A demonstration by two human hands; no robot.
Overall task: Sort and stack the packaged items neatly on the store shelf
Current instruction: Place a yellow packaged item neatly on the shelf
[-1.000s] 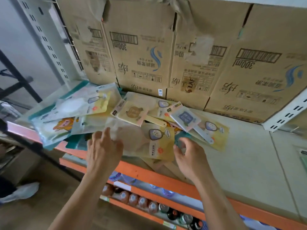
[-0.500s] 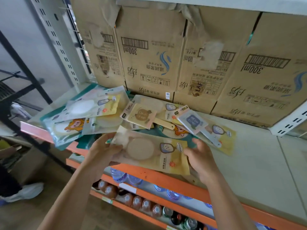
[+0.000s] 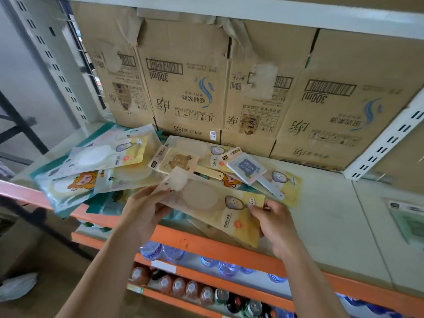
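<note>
The flat yellow packet, its clear window showing a round beige pad beside a cartoon figure, hangs tilted over the orange front edge of the shelf; the left grip pinches its clear end, the right grip its printed end

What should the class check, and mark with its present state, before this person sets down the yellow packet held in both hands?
1. The left hand grips the yellow packet: ok.
2. The right hand pinches its other end: ok.
3. Bare shelf on the right has room for a stack: ok.
4. The loose packets on the left lie neat: not ok, they overlap askew and overhang the edge.
5. The held packet's underside is undamaged: cannot tell.
</note>
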